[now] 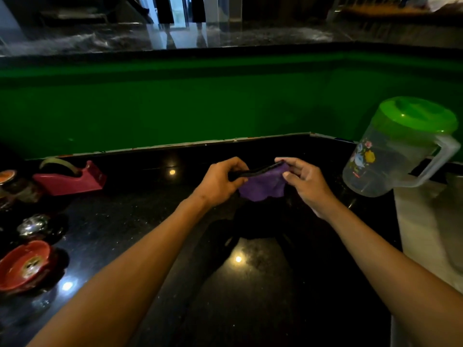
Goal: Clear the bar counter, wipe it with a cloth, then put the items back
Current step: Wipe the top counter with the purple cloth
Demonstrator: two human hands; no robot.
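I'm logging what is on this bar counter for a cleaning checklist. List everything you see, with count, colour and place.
cloth: one, purple, held up over the middle of the counter
dark slim object: one, black, along the cloth's top edge; cannot identify it
jug: one, clear with green lid, far right
tape dispenser: one, pink, far left
ashtray: one, red, near left edge
jar: one, dark, orange lid, left edge
shiny round object: one, silver, left
counter: one, glossy black
left hand: one, pinches the cloth
right hand: one, pinches the cloth

A green wall (225, 103) rises behind, with a glossy dark upper ledge (225, 36) above it.
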